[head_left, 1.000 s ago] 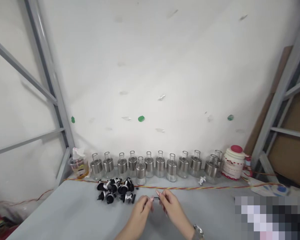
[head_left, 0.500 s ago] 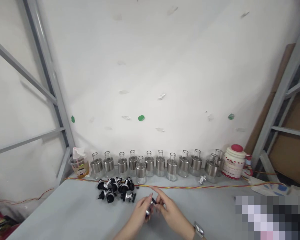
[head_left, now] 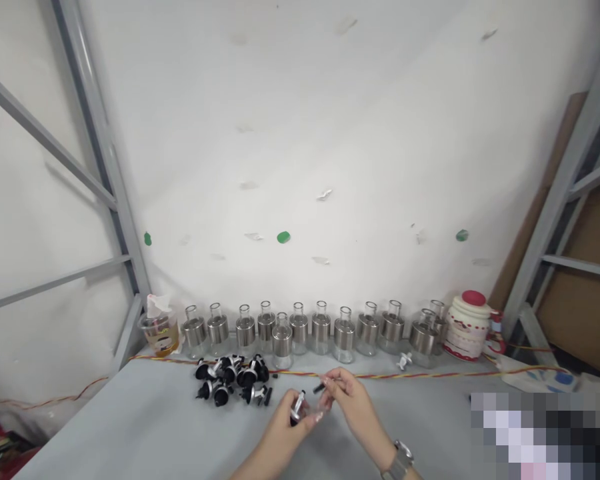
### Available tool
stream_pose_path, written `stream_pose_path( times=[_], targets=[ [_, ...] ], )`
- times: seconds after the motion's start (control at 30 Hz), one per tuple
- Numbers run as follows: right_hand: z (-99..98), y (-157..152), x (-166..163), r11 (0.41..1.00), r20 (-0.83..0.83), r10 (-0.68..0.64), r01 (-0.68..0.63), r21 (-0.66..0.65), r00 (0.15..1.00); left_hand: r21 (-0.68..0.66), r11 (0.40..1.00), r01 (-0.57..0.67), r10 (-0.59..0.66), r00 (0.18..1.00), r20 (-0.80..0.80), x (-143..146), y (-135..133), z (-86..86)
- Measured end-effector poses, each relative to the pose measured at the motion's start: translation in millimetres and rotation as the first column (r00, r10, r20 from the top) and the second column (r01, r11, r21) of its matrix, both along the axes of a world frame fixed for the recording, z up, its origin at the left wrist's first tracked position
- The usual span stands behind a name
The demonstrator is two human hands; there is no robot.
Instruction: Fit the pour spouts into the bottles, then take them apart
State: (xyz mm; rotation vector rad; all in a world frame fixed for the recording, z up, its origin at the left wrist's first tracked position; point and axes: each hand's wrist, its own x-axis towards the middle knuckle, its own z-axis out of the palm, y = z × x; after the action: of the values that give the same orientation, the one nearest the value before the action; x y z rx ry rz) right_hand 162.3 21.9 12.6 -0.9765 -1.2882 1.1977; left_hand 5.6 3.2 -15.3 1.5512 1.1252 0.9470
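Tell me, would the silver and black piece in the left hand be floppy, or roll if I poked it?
The silver and black piece looks shiny like metal, so it's probably stiff. It fits inside the left hand, so it's likely light. Similar pieces lie tipped over with round black ends, so it might roll.

Grey table (head_left: 145,420) carries glass bottles (head_left: 282,341), dark fittings (head_left: 249,376), twisted cord (head_left: 405,375), lidded jar (head_left: 467,328)
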Motion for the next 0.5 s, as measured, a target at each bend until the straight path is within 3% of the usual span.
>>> stream_pose_path(
  times=[0.13,0.23,0.33,0.5],
  targets=[
    [-4.5,-0.5,-3.6,0.999,-0.025,0.033,-0.034,-0.034,0.999,0.021,1.000,-0.019,0.018,1.000,0.003,-0.7,-1.9,3.2],
    [-8.3,-1.3,-6.9,0.983,-0.013,0.156,-0.157,-0.091,0.988,0.085,0.996,-0.016,0.023,0.996,-0.082,-2.2,-5.3,9.3],
    [-12.3,-2.6,-9.7,0.958,0.014,0.256,-0.251,-0.140,0.967,0.174,0.985,0.024,0.005,0.987,-0.163,-3.5,-8.5,12.9],
    [-20.3,-2.2,-12.4,0.950,-0.007,0.286,-0.284,-0.126,0.958,0.224,0.968,0.109,-0.060,0.975,-0.215,-4.0,-9.7,12.8]
  ],
)
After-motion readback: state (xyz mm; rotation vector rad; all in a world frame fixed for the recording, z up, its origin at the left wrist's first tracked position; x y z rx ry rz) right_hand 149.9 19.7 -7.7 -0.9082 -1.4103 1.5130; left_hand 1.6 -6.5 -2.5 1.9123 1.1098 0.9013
